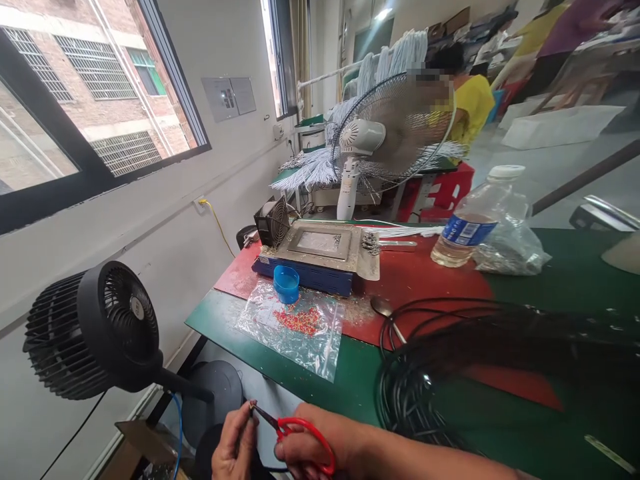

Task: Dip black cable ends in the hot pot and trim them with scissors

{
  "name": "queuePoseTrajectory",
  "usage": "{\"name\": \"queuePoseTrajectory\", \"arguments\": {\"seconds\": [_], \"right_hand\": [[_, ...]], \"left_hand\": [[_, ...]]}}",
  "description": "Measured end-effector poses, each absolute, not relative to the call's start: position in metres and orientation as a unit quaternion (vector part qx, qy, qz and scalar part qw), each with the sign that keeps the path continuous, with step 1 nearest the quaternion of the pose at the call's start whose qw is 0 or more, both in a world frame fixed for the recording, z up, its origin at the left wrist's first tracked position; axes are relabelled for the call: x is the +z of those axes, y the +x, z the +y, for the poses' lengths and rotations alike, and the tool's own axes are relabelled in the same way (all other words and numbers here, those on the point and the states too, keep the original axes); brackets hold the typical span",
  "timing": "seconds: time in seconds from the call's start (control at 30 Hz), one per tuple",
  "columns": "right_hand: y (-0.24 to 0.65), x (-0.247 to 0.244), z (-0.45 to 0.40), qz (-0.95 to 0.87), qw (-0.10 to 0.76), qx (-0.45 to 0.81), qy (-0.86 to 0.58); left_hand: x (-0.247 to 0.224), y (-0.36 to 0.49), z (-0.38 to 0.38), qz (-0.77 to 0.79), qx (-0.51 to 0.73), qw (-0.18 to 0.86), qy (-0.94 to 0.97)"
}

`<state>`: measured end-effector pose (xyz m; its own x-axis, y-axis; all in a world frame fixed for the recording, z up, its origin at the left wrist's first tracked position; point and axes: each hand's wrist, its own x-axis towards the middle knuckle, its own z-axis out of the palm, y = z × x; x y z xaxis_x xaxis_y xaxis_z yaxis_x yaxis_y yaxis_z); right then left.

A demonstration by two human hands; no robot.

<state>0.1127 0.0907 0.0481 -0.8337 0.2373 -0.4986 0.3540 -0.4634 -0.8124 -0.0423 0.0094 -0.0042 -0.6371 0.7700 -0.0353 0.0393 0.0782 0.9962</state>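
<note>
At the lower edge my left hand (231,440) pinches the end of a black cable (251,413) between thumb and fingers. My right hand (305,445) grips a pair of scissors (329,451) with red handles, fingers through the loops. The dark blades point left and their tips meet the cable end at my left fingertips; whether they are closed on it is too small to tell. Beyond my hands, a clear zip bag (320,360) lies on the table with many tiny red and yellow pieces (300,321) on it. A blue round cup (286,285) stands at its far edge.
A large coil of black cable (407,393) covers the table's right side, near a spoon (381,307). Behind are a blue-sided hot plate (310,273), a bottle (463,230) and a white fan (350,167). A black fan (125,320) stands left. People work farther back.
</note>
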Motion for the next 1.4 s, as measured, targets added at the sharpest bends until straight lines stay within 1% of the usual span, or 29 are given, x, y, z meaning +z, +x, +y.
{"name": "queuePoseTrajectory", "arguments": {"seconds": [0.17,0.23,0.33,0.4,0.57,0.63,0.77,0.97,1.03,1.13,1.17,1.2,1.27,1.37,1.4], "right_hand": [[0.115,0.047,0.087,0.607,-0.012,-0.738,0.296],[0.114,0.048,0.088,0.584,-0.002,-0.756,0.294],[0.112,0.049,0.089,0.520,0.041,-0.799,0.299],[0.112,0.046,0.089,0.519,0.046,-0.801,0.295],[0.114,0.037,0.086,0.646,-0.014,-0.696,0.314],[0.114,0.037,0.086,0.631,-0.005,-0.714,0.302],[0.115,0.042,0.088,0.541,0.023,-0.806,0.240],[0.115,0.043,0.089,0.526,0.011,-0.818,0.233],[0.113,0.045,0.091,0.507,0.036,-0.823,0.252],[0.111,0.049,0.095,0.463,0.103,-0.833,0.284],[0.111,0.049,0.095,0.464,0.109,-0.833,0.282],[0.112,0.050,0.094,0.482,0.098,-0.827,0.273],[0.114,0.048,0.091,0.564,0.048,-0.779,0.268],[0.116,0.044,0.084,0.721,-0.040,-0.618,0.313],[0.116,0.043,0.083,0.747,-0.056,-0.576,0.327]], "left_hand": [[-0.001,-0.049,0.008,0.675,0.579,0.280,0.361],[-0.002,-0.050,0.008,0.666,0.583,0.281,0.371],[-0.003,-0.053,0.007,0.662,0.578,0.284,0.384],[-0.002,-0.055,0.006,0.661,0.569,0.289,0.395],[-0.001,-0.059,0.005,0.650,0.564,0.303,0.409],[-0.002,-0.059,0.006,0.654,0.562,0.311,0.399],[-0.003,-0.058,0.005,0.656,0.561,0.325,0.387],[-0.005,-0.058,0.003,0.636,0.570,0.302,0.423],[-0.005,-0.059,0.002,0.632,0.571,0.297,0.432],[-0.005,-0.060,0.002,0.645,0.556,0.296,0.434],[-0.004,-0.061,0.002,0.648,0.551,0.297,0.434],[-0.004,-0.060,0.002,0.647,0.551,0.299,0.434],[-0.002,-0.059,0.003,0.637,0.562,0.303,0.432],[0.001,-0.056,0.005,0.622,0.581,0.301,0.431],[0.002,-0.055,0.006,0.622,0.582,0.300,0.429]]}}
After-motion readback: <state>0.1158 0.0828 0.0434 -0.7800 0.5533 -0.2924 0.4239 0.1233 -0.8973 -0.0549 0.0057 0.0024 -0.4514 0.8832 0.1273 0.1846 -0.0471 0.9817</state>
